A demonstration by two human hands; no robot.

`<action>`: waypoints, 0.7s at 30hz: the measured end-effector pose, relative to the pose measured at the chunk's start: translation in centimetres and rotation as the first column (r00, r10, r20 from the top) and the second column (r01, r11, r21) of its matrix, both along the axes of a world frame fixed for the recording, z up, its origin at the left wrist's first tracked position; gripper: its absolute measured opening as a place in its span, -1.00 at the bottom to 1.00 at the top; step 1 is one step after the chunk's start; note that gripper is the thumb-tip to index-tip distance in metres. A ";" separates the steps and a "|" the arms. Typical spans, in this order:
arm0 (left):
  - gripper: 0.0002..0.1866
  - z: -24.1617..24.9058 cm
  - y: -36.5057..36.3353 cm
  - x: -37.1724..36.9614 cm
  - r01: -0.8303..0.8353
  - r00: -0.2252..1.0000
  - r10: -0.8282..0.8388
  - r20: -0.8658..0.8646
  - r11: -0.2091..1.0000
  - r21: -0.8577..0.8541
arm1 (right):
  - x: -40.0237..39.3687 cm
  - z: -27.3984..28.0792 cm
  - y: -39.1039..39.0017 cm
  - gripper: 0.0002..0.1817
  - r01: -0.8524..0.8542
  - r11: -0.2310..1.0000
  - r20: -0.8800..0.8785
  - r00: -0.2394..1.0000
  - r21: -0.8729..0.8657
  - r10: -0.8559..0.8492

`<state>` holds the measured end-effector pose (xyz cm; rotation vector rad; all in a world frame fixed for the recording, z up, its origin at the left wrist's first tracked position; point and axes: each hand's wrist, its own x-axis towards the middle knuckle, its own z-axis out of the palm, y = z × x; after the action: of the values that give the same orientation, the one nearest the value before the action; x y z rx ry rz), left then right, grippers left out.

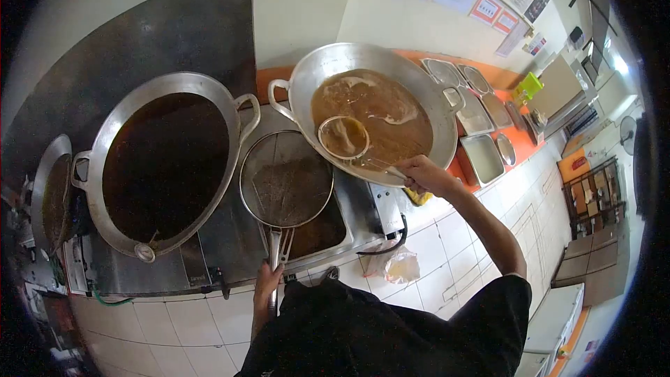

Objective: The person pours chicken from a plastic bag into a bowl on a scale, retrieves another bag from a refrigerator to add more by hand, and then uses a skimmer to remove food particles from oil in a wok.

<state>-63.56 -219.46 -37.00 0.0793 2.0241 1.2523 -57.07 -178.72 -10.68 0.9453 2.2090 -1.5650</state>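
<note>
My right hand (424, 176) is closed on the handle of a small round strainer (343, 137), whose bowl dips into brown liquid near the front left of a large metal wok (335, 59). Down at the lower left, my left hand (268, 282) grips the handle of a big round mesh skimmer (286, 180). That skimmer lies over a rectangular tray (317, 234) holding dark liquid, between two woks. Left of it stands another two-handled wok (118, 115) filled with dark liquid, with a thermometer-like dial (144, 252) at its front rim.
Metal containers (483, 159) line the orange counter at the right, with a green holder (528, 86) behind. A third wok (52, 199) stands far left. A plastic bag (399, 267) lies on the tiled floor. Papers hang on the wall.
</note>
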 end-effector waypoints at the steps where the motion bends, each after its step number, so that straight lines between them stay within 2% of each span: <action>1: -0.65 -1.0 -0.2 0.1 -0.005 1.000 0.005 0.002 0.999 0.034 | 0.3 -0.4 0.0 -0.71 -0.023 1.000 -0.026 0.999 0.017 0.023; 3: -0.61 -2.3 -0.7 0.0 0.004 1.000 -0.004 0.003 0.997 0.081 | 0.5 -1.3 -0.3 -0.70 -0.067 0.996 -0.084 0.994 0.052 0.071; 5: -0.52 -2.9 -0.8 0.0 0.031 0.999 -0.033 0.014 0.993 0.110 | 0.2 -0.2 -1.0 -0.74 -0.139 0.969 -0.016 0.989 0.206 0.145; 6: -0.55 -3.4 -1.0 0.0 0.044 0.998 -0.048 0.035 0.994 0.098 | 0.1 0.1 -1.3 -0.70 -0.175 0.945 0.023 0.984 0.278 0.175; 9: -0.60 -4.2 -0.9 -0.3 0.035 0.998 -0.039 0.042 0.995 0.094 | 0.4 -0.7 -1.3 -0.69 -0.051 0.982 -0.049 0.997 0.184 0.061; 11: -0.60 -4.4 -0.8 0.3 -0.029 1.000 0.030 -0.004 0.991 0.127 | 0.4 0.0 -2.7 -0.66 -0.026 0.971 0.020 1.000 0.237 0.022; 12: -0.60 -3.8 -0.7 0.1 -0.008 1.000 0.009 -0.010 0.991 0.133 | 0.1 0.5 -3.2 -0.65 -0.017 0.964 0.048 0.999 0.266 0.004; 15: -0.58 -3.0 -0.8 0.0 0.035 0.999 -0.035 -0.001 0.988 0.151 | 0.5 -0.4 -2.3 -0.66 -0.039 0.954 -0.018 0.999 0.298 0.046; 18: -0.60 -4.3 -0.8 -0.2 0.026 1.000 -0.025 -0.003 0.992 0.122 | 1.0 -1.8 -2.0 -0.68 0.023 0.996 -0.144 0.990 0.081 -0.011; 20: -0.61 -4.7 -0.9 0.1 0.010 0.999 -0.009 -0.043 0.999 0.032 | 0.8 -1.1 -3.0 -0.68 0.057 0.984 -0.067 0.997 0.171 -0.046; 21: -0.61 -4.8 -1.0 0.0 0.021 0.999 -0.019 -0.038 0.998 0.061 | 0.6 -0.6 -3.6 -0.67 0.070 0.974 -0.033 0.997 0.217 -0.064</action>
<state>-63.53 -220.47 -41.83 0.1527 2.0115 1.3100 -56.51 -182.30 -11.23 1.0764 2.4284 -1.3891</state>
